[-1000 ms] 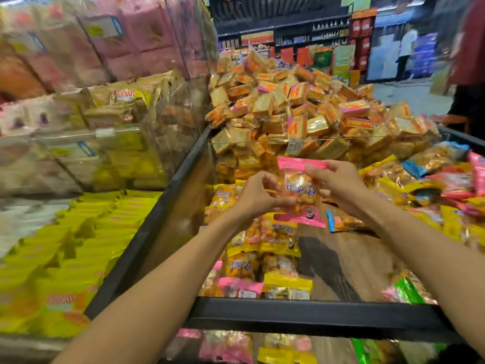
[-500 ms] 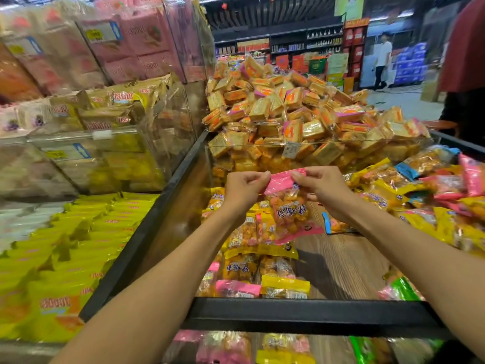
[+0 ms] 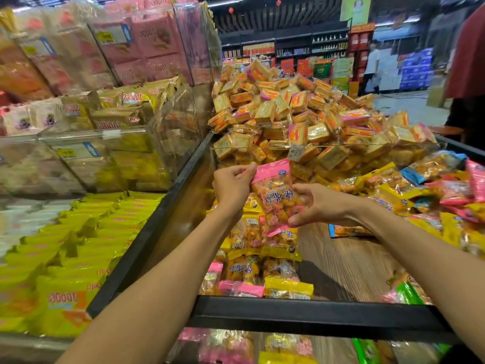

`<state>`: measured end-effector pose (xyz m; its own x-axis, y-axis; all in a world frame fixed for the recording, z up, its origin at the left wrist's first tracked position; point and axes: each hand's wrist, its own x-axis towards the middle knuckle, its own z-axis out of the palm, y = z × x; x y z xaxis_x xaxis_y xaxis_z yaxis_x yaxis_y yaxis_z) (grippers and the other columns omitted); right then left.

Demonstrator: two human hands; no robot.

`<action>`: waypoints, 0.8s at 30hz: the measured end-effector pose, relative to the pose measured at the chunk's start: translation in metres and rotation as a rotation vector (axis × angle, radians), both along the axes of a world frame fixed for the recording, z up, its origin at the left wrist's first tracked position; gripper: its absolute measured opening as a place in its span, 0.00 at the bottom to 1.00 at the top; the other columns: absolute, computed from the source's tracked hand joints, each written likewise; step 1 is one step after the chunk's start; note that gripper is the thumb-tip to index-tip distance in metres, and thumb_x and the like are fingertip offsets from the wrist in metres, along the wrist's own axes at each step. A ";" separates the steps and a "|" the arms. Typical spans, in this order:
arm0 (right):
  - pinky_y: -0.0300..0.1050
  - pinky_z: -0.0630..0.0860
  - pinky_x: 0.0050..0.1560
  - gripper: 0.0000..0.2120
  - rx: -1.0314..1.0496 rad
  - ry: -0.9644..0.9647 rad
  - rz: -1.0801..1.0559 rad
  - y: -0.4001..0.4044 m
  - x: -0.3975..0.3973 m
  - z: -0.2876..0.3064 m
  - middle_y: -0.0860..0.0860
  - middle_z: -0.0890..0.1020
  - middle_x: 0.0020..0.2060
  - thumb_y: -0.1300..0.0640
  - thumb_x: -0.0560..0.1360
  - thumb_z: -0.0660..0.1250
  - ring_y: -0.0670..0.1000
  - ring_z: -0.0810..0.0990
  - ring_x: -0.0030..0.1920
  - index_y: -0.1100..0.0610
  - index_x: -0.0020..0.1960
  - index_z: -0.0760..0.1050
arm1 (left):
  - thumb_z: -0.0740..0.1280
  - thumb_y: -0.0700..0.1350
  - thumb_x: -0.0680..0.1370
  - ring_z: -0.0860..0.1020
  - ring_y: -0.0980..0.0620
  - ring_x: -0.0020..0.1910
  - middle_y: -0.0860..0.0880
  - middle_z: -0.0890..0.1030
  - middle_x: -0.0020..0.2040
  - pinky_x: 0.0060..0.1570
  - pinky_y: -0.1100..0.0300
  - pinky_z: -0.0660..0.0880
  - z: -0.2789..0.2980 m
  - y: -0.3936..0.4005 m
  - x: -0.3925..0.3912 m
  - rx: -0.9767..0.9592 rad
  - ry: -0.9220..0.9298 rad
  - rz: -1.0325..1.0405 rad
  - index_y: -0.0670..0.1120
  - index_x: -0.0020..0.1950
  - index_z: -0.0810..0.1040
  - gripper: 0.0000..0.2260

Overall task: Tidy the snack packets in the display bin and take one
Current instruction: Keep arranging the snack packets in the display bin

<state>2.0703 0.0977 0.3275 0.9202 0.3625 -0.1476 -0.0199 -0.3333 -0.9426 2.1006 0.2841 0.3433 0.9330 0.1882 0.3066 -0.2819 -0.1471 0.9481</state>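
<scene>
Holding one pink packet [image 3: 275,195] up over the bin [image 3: 301,315], both hands share the work: the left hand [image 3: 233,183] pinches the pink top seal at about 11 o'clock of the packet, thumb and curled fingers closed on the flat edge, while the right hand [image 3: 313,203] cups the lower body from 4 o'clock, fingers curled round the bulging part and thumb across the front. That split looks deliberate, I judge, since the seal is the only stiff strip on a soft, lumpy bag, and a second hand underneath stops it swinging and keeps the printed face toward the eyes. The packet hangs tilted, top toward 11 o'clock, clear of the stock below it. Under it, from about 6 o'clock, a row [image 3: 262,258] of like packets, yellow-edged and pink-edged, lies lined up along the left wall of the bin, overlapping like tiles, which suggests the tidying has been done on that side; bare wood floor [image 3: 349,261] shows beside them at 5 o'clock. A looser heap [image 3: 420,195] of mixed yellow, pink and blue packets lies at 3 o'clock, still jumbled. Beyond a clear divider [image 3: 341,148] at 12 o'clock rises a pile of square orange packs [image 3: 294,111]. Clear boxes [image 3: 110,153] of other snacks stand at 9 o'clock. Whether this packet is the one to keep or to lay down, I cannot tell.
</scene>
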 end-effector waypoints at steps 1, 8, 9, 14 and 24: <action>0.48 0.78 0.57 0.41 0.029 -0.007 -0.001 -0.002 -0.001 0.001 0.57 0.76 0.65 0.71 0.66 0.75 0.52 0.81 0.56 0.58 0.74 0.61 | 0.69 0.46 0.76 0.81 0.51 0.39 0.46 0.84 0.38 0.46 0.53 0.79 0.001 0.000 -0.001 -0.004 0.002 -0.021 0.42 0.43 0.84 0.08; 0.49 0.81 0.50 0.27 0.286 -0.074 -0.171 -0.008 -0.002 0.010 0.62 0.82 0.54 0.77 0.68 0.68 0.59 0.82 0.54 0.62 0.64 0.72 | 0.68 0.54 0.75 0.79 0.53 0.50 0.45 0.79 0.59 0.42 0.61 0.79 0.012 -0.009 -0.011 0.151 0.257 -0.437 0.41 0.66 0.72 0.24; 0.50 0.81 0.51 0.27 0.310 -0.082 -0.201 -0.009 -0.001 0.010 0.62 0.82 0.54 0.77 0.68 0.68 0.59 0.82 0.54 0.63 0.65 0.71 | 0.71 0.51 0.74 0.78 0.52 0.52 0.45 0.77 0.60 0.41 0.63 0.79 0.010 -0.010 -0.013 0.257 0.272 -0.485 0.42 0.68 0.70 0.26; 0.43 0.82 0.43 0.22 0.334 -0.064 -0.232 -0.010 -0.003 0.014 0.58 0.84 0.50 0.75 0.69 0.68 0.51 0.85 0.46 0.65 0.61 0.73 | 0.74 0.32 0.69 0.73 0.49 0.44 0.43 0.72 0.47 0.35 0.70 0.76 0.004 -0.009 -0.016 0.288 0.254 -0.530 0.38 0.70 0.66 0.32; 0.40 0.76 0.48 0.25 0.142 -0.401 -0.549 -0.003 0.000 0.011 0.52 0.81 0.50 0.62 0.65 0.78 0.48 0.79 0.50 0.58 0.59 0.73 | 0.72 0.47 0.74 0.78 0.54 0.48 0.51 0.77 0.52 0.49 0.56 0.80 0.002 -0.014 -0.014 0.354 -0.092 -0.300 0.47 0.56 0.74 0.14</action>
<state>2.0707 0.0951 0.3389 0.9496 -0.1801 0.2568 0.2089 -0.2475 -0.9461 2.0870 0.2706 0.3451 0.8961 -0.2168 0.3872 -0.4419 -0.3557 0.8235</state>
